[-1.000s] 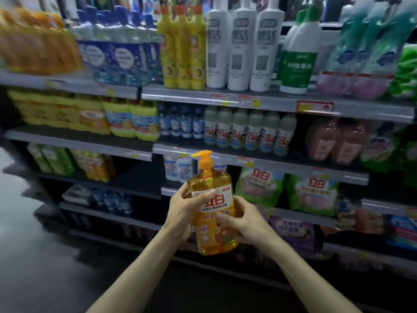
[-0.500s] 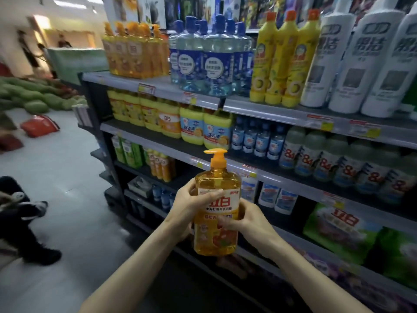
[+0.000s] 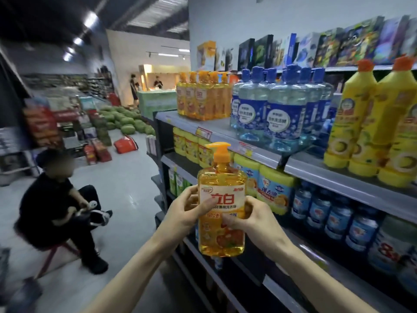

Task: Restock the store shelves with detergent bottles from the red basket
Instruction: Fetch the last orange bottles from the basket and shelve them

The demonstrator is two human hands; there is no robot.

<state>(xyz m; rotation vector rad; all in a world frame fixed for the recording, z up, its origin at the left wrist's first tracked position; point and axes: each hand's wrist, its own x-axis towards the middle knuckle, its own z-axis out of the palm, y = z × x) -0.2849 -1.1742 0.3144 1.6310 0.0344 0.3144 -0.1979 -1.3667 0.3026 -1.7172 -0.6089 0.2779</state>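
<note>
I hold an orange pump bottle of detergent (image 3: 221, 211) upright in front of the shelves, at the height of the second shelf. My left hand (image 3: 185, 211) grips its left side with the thumb across the label. My right hand (image 3: 250, 219) grips its right side. A row of matching orange pump bottles (image 3: 203, 96) stands at the left end of the upper shelf (image 3: 187, 122). A red basket (image 3: 125, 144) lies on the floor far down the aisle.
Blue bottles (image 3: 277, 111) and yellow bottles (image 3: 370, 127) fill the upper shelf to the right. Below are yellow-green tubs (image 3: 273, 188) and more blue bottles (image 3: 338, 220). A person in black (image 3: 58, 208) sits on a stool at left. Watermelons (image 3: 126, 123) are piled further back.
My view has swung left and upward, bringing the shelf end, the aisle and the seated person into sight. Both hands keep the same grip on the orange bottle.
</note>
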